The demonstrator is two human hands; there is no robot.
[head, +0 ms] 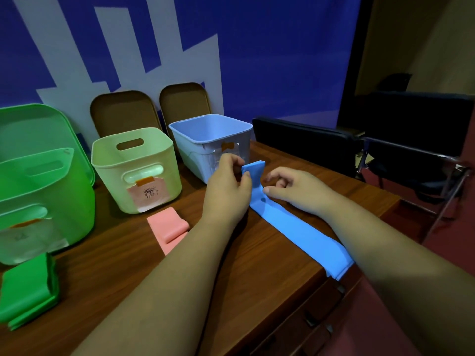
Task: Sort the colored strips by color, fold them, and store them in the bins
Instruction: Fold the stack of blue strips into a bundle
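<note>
Blue strip (288,222) lies long on the tabletop (231,265); its near end hangs off the edge, and its far end is folded up just in front of the blue bin (192,147); the little folded stack could pop open if the pinch slips, since the strip looks springy; the hanging end might drag the strip sideways and make the fold crooked; left grip (226,186) is clamped on the folded end, thumb and fingers pinching it; right grip (290,187) has loose curled fingers holding nothing, thumb tip pressing the strip at the bend.
</note>
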